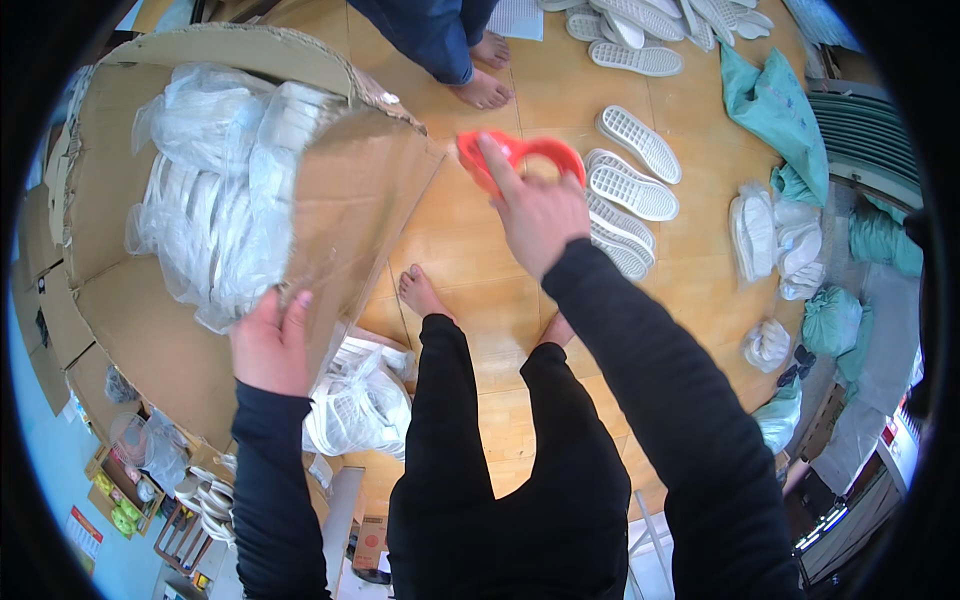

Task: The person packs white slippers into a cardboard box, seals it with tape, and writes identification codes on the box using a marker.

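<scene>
My right hand [545, 215] is closed on a red plastic tool with a ring-shaped opening [555, 152], held above the floor beside the carton; motion blur hides its exact kind. The index finger stretches along its top. On the left stands a large open cardboard carton [150, 320] with clear plastic bags of white shoe soles [205, 210] in it. My left hand [275, 345] pinches the edge of the carton's near right flap [350, 190], thumb on the right side. That flap slants across part of the bags.
White soles [640, 145] lie in a row on the wooden floor, with a pile [640, 25] beyond. Another person's bare feet [485, 85] stand past the carton. A bag of soles [360, 400] sits near my leg. Green bags [775, 100] line the right side.
</scene>
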A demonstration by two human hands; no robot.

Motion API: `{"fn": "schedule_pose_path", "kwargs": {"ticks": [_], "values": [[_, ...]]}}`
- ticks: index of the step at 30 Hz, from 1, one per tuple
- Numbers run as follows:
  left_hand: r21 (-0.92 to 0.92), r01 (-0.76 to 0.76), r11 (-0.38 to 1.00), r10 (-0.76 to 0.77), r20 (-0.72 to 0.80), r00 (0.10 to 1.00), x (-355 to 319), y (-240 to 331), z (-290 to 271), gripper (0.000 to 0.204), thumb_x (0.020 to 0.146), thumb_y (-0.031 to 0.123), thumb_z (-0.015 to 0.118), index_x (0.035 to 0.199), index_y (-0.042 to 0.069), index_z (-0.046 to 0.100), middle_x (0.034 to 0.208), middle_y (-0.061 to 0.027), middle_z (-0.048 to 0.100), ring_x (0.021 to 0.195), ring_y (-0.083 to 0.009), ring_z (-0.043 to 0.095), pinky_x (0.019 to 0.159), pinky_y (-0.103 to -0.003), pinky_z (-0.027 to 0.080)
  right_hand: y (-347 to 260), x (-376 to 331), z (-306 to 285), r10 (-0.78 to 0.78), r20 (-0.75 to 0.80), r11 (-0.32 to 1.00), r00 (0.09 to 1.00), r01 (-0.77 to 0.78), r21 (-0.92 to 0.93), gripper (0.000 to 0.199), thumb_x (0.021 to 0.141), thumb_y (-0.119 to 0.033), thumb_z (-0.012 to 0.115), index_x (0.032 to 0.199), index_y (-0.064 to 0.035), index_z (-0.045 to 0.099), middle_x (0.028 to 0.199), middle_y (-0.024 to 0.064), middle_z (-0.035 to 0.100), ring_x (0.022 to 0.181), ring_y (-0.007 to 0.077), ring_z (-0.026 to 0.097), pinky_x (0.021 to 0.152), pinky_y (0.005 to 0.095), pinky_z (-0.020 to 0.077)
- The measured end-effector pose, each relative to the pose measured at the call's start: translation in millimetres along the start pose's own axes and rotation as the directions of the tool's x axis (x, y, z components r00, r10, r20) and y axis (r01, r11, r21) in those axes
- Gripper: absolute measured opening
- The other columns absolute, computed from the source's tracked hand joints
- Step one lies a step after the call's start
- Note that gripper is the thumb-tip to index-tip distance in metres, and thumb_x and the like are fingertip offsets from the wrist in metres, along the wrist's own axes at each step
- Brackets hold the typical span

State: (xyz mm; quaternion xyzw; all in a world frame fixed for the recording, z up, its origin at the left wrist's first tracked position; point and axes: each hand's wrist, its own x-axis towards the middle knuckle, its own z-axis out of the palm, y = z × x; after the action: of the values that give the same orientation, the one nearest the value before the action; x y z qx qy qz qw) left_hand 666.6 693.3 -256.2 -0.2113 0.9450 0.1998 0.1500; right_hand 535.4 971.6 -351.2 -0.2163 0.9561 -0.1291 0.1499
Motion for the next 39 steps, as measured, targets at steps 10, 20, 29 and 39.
{"fn": "schedule_pose_path", "kwargs": {"ticks": [10, 20, 29, 39], "values": [[0.266, 0.350, 0.898, -0.285, -0.253, 0.924, 150.4, -86.0, 4.0, 0.065, 0.079, 0.061, 0.067, 0.098, -0.001, 0.066, 0.098, -0.0246, 0.068, 0.098, -0.0405, 0.064, 0.083, -0.046, 0.050, -4.2, -28.2, 25.3, 0.043, 0.170, 0.952, 0.985, -0.092, 0.292, 0.074, 0.085, -0.021, 0.067, 0.150, -0.0190, 0.031, 0.096, 0.0222, 0.067, 0.077, 0.0390, 0.066, 0.071, 0.0468, 0.0521], [-0.184, -0.119, 0.976, 0.087, -0.176, 0.981, 119.4, -123.4, 12.0, 0.059, 0.078, 0.054, 0.074, 0.111, 0.005, 0.064, 0.071, -0.0108, 0.062, 0.064, -0.0228, 0.059, 0.064, -0.036, 0.048, -115.0, -84.9, 67.9, -0.289, 0.226, 0.896, 0.930, 0.180, 0.405, 0.080, 0.084, -0.017, 0.068, 0.152, -0.0160, 0.026, 0.099, 0.0223, 0.065, 0.086, 0.0407, 0.064, 0.075, 0.0465, 0.0510], [0.415, 0.300, 0.859, -0.382, 0.128, 0.915, -23.8, -176.3, -45.1, 0.096, 0.073, 0.052, 0.076, 0.143, 0.003, 0.034, 0.134, -0.0193, 0.052, 0.119, -0.0336, 0.055, 0.097, -0.045, 0.046, -199.6, 15.6, 54.4, -0.433, 0.225, 0.897, 0.873, 0.395, 0.196, 0.074, 0.087, -0.024, 0.064, 0.151, -0.0139, 0.028, 0.085, 0.0188, 0.066, 0.073, 0.0378, 0.064, 0.068, 0.0474, 0.0506], [0.299, 0.617, 0.728, -0.517, -0.352, 0.780, -156.8, -182.7, 1.0, 0.126, 0.062, 0.039, 0.087, 0.155, 0.009, 0.007, 0.159, -0.0220, 0.009, 0.147, -0.0353, 0.015, 0.113, -0.062, 0.021, -195.7, -46.7, 4.8, -0.591, 0.244, 0.798, 0.769, 0.514, 0.315, 0.073, 0.087, -0.021, 0.067, 0.150, -0.0125, 0.031, 0.111, 0.0217, 0.066, 0.085, 0.0428, 0.066, 0.072, 0.0453, 0.0537]]}}
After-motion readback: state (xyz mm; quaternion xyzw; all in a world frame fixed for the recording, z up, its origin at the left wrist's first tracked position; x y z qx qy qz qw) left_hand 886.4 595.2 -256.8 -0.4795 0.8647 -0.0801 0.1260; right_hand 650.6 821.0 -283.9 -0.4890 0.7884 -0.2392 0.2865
